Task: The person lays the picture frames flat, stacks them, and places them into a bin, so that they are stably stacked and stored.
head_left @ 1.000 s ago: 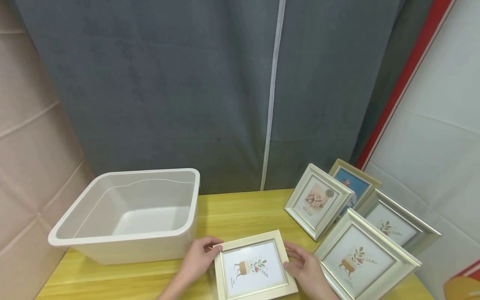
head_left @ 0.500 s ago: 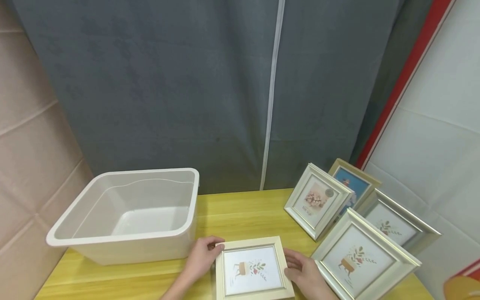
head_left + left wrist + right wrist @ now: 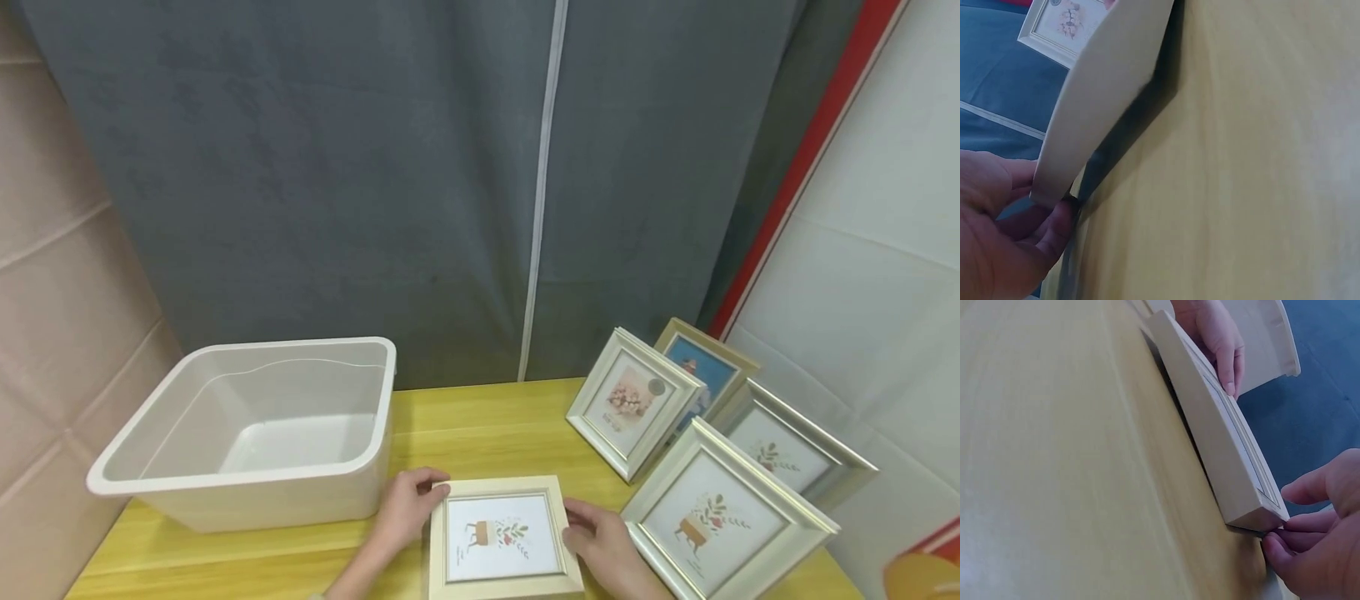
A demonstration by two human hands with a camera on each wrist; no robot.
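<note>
A cream picture frame (image 3: 506, 486) with a deer-and-flowers print faces up low over the near part of the table. My left hand (image 3: 407, 510) grips its left side near the far corner, thumb on the front. My right hand (image 3: 606, 546) holds the right side. In the left wrist view, the left fingers (image 3: 1063, 222) pinch the edge of the frame (image 3: 1100, 94), with a dark shadow strip beneath it. The right wrist view shows the right fingertips (image 3: 1279, 547) under a corner of the frame (image 3: 1210, 437), thumb beside the front edge.
A white plastic tub (image 3: 240, 477) stands on the wooden table (image 3: 480, 417) at the left. Several upright frames cluster at the right: a flower-print frame (image 3: 624, 400), a blue-picture frame (image 3: 701, 367), a silver frame (image 3: 776, 446) and a large cream one (image 3: 720, 517). A grey curtain (image 3: 337, 183) hangs behind.
The held frame has turned slightly to sit straighter and shifted a little toward the person. Both hands have moved with it, keeping hold of its sides.
</note>
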